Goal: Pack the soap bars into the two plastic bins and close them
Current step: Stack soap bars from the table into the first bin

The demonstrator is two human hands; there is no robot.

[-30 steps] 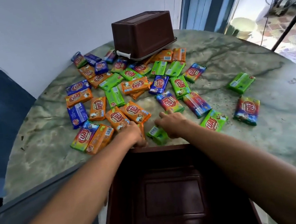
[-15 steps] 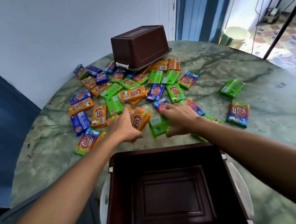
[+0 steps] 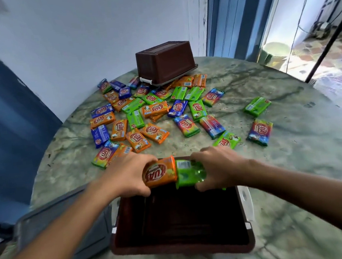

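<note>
Left hand (image 3: 126, 178) grips an orange soap bar (image 3: 159, 172), fingers curled over its far edge and thumb under the near edge, printed face tilted up toward the camera. Right hand (image 3: 218, 167) grips a green soap bar (image 3: 189, 172) the same way, from the opposite side. The two bars touch end to end between the hands, just over the far rim of the open bin (image 3: 183, 247).

Holding: each bar is taken by its long edges, likely so it can go down flat without a regrip. Bars held side by side suggests both are meant to go in as a pair along the far wall.

Open bin: directly below and nearer than both hands, mouth up, interior dark; no bars seen inside, though the far wall is hidden behind the hands. White latches (image 3: 244, 197) on its side are swung outward, which keeps the mouth free. A grey lid (image 3: 62, 229) lies below and outward of the left forearm, beside the bin, presumably parked for closing later.

Remaining bars (image 3: 155, 110): scattered on the marble table (image 3: 304, 158) beyond the hands, most beyond the left hand, a few beyond and outward of the right hand. Second bin (image 3: 163, 62) stands upside down well beyond both hands, at the far side of the spread, its rim resting on some bars; it needs turning over before use.

Judgement: packing is at its start; nearly all bars unpacked, neither bin closed.
</note>
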